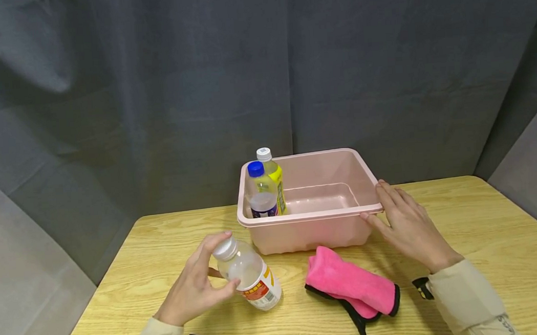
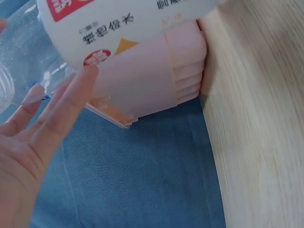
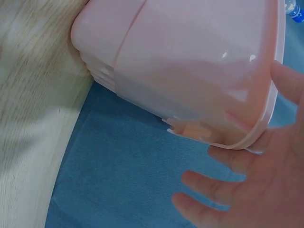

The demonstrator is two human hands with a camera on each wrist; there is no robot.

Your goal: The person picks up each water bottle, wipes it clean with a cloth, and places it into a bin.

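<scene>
My left hand (image 1: 197, 284) holds a clear plastic bottle (image 1: 249, 276) with a white cap, its fingers near the cap and its thumb at the label. The bottle leans, cap toward the hand, in front of a pink plastic tub (image 1: 309, 231). In the left wrist view its white label (image 2: 118, 33) with red print shows close up. My right hand (image 1: 408, 225) rests at the tub's front right corner, thumb on the front rim and fingers along the right side. The right wrist view shows these fingers (image 3: 213, 187) spread and fairly straight beside the rim.
Inside the tub's left end stand a blue-capped bottle (image 1: 263, 198) and a white-capped bottle (image 1: 275, 174) with a yellow label. A folded pink cloth (image 1: 349, 283) with black edging lies on the wooden table (image 1: 162, 245). Dark curtain (image 1: 209, 99) hangs behind.
</scene>
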